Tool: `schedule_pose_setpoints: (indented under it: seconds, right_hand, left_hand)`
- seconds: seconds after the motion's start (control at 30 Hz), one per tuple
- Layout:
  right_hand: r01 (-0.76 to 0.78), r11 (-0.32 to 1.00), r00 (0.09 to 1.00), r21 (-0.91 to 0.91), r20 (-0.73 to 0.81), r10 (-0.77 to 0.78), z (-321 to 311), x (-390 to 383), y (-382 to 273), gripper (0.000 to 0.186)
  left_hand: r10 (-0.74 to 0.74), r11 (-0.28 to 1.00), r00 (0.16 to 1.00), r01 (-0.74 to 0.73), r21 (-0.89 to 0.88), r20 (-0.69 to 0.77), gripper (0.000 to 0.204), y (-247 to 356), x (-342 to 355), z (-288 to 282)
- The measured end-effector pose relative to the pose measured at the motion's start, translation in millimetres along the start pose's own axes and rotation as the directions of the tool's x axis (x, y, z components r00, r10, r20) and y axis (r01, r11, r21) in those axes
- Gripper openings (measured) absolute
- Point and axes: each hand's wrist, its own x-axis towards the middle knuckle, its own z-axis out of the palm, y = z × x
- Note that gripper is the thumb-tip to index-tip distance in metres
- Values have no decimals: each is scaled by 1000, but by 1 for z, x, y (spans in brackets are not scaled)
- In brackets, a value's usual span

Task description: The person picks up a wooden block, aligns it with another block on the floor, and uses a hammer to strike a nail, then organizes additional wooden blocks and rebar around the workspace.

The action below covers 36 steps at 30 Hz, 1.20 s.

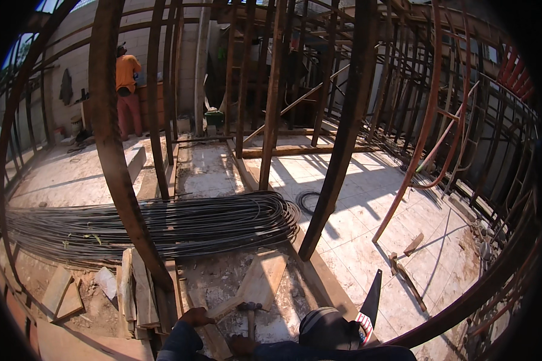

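Near the lower edge, my left hand (194, 316) is closed on the end of a short wooden board (225, 308). My right hand (242, 345) wraps round the handle of a hammer (250, 308), whose head lies beside that board. A wider piece of wood (264, 278) rests on the dusty ground just beyond. To the right of my right arm is a dark rounded thing (326, 328) with a paler stripe; its kind is unclear. A handsaw (372, 301) stands tilted past it, dark blade up, with a red and white patch low down.
A long bundle of bent steel bars (217, 224) lies ahead. Slanted timber posts (119, 162) rise around me. Wood offcuts (140, 289) are stacked at left. A long-handled tool (409, 284) and a wood scrap (414, 244) lie right. A person in orange (126, 75) stands far left.
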Motion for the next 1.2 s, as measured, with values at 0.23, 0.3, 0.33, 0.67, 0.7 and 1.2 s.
schedule_pose_setpoints:
  seconds: [0.23,0.3,0.33,0.67,0.7,1.2]
  right_hand:
    - [18,1000,998,7,57,-19,4,3,2,30]
    - [-229,964,972,134,-31,235,5,0,-10,29]
    - [-223,966,973,135,-28,228,3,1,-12,29]
    - [-39,997,999,64,39,37,9,3,8,27]
    - [-16,999,999,51,50,13,5,1,5,27]
    - [-29,998,996,58,81,24,-13,-5,-3,38]
  left_hand:
    - [-18,1000,1000,18,-1,21,82,1,1,0]
    - [-33,999,999,32,10,27,81,-5,0,1]
    - [-40,999,999,39,7,27,81,-8,-2,2]
    - [-31,999,999,32,-35,33,84,5,-9,-5]
    - [-34,999,999,35,-37,35,84,3,-9,-4]
    - [-39,999,999,39,1,34,81,4,-2,-3]
